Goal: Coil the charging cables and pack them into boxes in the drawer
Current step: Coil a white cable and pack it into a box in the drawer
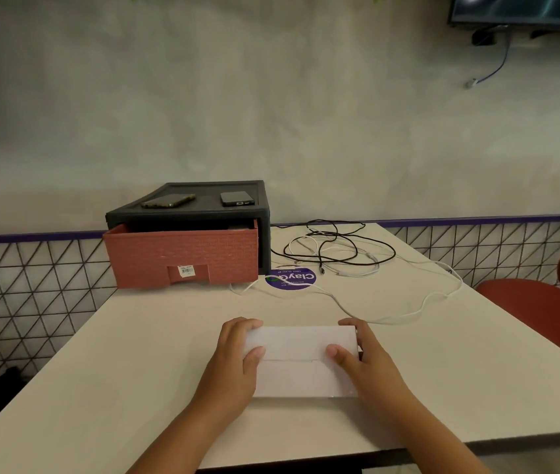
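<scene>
A white box (301,362) lies on the table in front of me. My left hand (236,357) grips its left end and my right hand (360,355) grips its right end, thumbs on the top face. Behind it, a black cable (357,246) and a white cable (357,271) lie in a loose tangle at the table's far right. Another white cable (408,314) trails across the table from the drawer unit toward the right edge. The red brick-patterned drawer (183,256) stands partly pulled out of its black case (203,213) at the back left.
Two phones (169,201) (237,198) lie on top of the black case. A round purple sticker (290,278) is on the table beside the drawer. A red chair (545,302) stands to the right. The wall runs behind the white table (135,354).
</scene>
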Demonstrator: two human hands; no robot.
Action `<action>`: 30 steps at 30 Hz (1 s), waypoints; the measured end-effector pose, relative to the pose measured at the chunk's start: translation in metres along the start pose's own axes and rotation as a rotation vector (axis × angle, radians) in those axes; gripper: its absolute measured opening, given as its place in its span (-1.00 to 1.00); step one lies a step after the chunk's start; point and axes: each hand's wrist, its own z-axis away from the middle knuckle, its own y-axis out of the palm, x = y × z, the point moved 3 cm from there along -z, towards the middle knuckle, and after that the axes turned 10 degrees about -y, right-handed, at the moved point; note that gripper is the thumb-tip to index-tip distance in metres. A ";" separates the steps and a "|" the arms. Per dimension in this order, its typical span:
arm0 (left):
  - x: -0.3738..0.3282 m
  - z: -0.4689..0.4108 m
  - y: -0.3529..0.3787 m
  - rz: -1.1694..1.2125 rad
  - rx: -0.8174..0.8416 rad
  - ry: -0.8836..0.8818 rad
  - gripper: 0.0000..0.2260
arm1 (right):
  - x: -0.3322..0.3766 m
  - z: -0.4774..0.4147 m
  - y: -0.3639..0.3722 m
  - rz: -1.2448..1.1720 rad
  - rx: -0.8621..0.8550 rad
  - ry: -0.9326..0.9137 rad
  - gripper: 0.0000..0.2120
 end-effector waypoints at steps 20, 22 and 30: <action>-0.079 -0.009 0.041 -0.224 0.234 -0.187 -0.35 | 0.017 0.040 0.000 0.219 -0.140 -0.249 -0.51; -0.079 -0.005 0.045 -0.145 0.242 -0.231 -0.36 | 0.019 0.037 0.004 0.218 -0.086 -0.308 -0.52; -0.064 -0.010 0.046 0.116 0.293 -0.347 -0.40 | 0.019 0.016 0.015 0.268 0.171 -0.346 -0.28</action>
